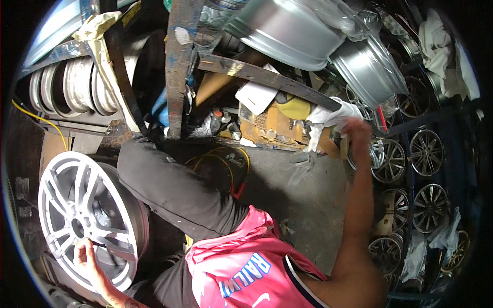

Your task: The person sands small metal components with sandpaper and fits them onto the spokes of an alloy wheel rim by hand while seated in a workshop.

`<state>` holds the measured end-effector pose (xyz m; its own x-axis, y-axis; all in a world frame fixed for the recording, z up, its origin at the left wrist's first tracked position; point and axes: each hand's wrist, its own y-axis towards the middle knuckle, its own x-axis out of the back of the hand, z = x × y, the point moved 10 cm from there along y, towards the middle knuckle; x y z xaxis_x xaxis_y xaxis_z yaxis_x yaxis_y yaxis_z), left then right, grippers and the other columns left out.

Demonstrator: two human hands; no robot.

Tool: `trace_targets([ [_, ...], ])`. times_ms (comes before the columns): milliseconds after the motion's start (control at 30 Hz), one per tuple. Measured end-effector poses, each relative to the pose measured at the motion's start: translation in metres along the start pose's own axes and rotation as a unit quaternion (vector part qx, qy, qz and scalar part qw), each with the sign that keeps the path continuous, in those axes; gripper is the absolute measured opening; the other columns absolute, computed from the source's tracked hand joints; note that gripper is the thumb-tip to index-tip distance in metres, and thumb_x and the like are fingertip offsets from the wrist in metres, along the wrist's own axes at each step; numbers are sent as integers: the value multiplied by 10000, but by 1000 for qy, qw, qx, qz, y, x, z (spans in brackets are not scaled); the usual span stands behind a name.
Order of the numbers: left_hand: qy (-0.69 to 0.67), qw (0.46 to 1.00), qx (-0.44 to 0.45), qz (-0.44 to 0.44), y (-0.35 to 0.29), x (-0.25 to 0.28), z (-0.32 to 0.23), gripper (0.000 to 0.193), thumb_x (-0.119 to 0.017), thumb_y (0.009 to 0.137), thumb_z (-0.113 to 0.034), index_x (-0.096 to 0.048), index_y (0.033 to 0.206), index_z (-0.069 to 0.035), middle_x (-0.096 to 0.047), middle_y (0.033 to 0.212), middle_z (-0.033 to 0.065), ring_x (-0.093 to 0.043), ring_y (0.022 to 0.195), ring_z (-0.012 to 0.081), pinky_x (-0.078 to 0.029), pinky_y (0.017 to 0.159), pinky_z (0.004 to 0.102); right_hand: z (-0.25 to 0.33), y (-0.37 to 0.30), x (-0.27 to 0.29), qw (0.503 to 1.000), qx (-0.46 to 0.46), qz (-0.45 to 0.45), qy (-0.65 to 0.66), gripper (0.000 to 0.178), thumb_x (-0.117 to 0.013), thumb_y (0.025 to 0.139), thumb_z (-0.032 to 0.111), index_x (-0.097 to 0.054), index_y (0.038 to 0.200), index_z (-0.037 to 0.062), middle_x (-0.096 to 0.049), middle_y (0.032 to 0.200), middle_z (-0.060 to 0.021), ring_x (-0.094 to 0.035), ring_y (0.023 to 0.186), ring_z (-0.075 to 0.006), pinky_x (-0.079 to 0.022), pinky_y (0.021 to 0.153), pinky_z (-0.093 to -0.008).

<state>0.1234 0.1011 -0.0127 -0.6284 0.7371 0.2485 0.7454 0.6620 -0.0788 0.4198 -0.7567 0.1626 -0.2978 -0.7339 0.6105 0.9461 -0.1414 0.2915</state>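
Observation:
A silver multi-spoke alloy wheel (77,169) stands tilted at my left, beside my bent leg. My left hand (84,256) is at its lower spokes, with fingers pinched round a slim dark tool (97,244) whose kind I cannot make out. My right arm stretches out to the far right. My right hand (358,132) is smeared by motion next to a white cloth (334,114) on the shelf edge. A tan, upright thing (344,148) shows beside its fingers; whether the hand holds it I cannot tell.
A shelf with a dark beam (267,77) carries wrapped silver rims (287,33), cardboard and a yellow cap-like thing (294,107). Several white rims (77,84) lie at the upper left. More wheels (427,152) hang at the right. A yellow hose (248,164) lies on the floor.

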Motion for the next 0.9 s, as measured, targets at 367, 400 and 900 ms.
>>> trace_targets([
  [367,1,1000,-19,-16,-9,8,-10,82,-687,1002,-122,-687,1002,-41,-650,973,-6,-555,901,79,-432,864,242,-135,126,119,821,-204,189,-499,425,-647,916,287,-710,1221,-2,-738,1177,-180,-697,1098,-355,-520,971,-398],
  [400,0,999,-22,-23,-8,12,-11,78,-689,1000,-123,-688,1010,-45,-653,979,-5,-561,909,81,-433,869,243,-129,113,118,721,-256,198,-612,451,-615,912,280,-697,1264,12,-698,1285,-211,-658,1215,-393,-505,1024,-432],
  [900,30,991,13,-127,-3,54,15,163,-732,969,-110,-700,1092,-8,-700,1048,55,-636,968,134,-495,921,278,-200,159,156,733,-318,75,-597,607,-671,802,433,-708,1245,20,-641,1377,-204,-618,1279,-386,-489,1058,-468],
])
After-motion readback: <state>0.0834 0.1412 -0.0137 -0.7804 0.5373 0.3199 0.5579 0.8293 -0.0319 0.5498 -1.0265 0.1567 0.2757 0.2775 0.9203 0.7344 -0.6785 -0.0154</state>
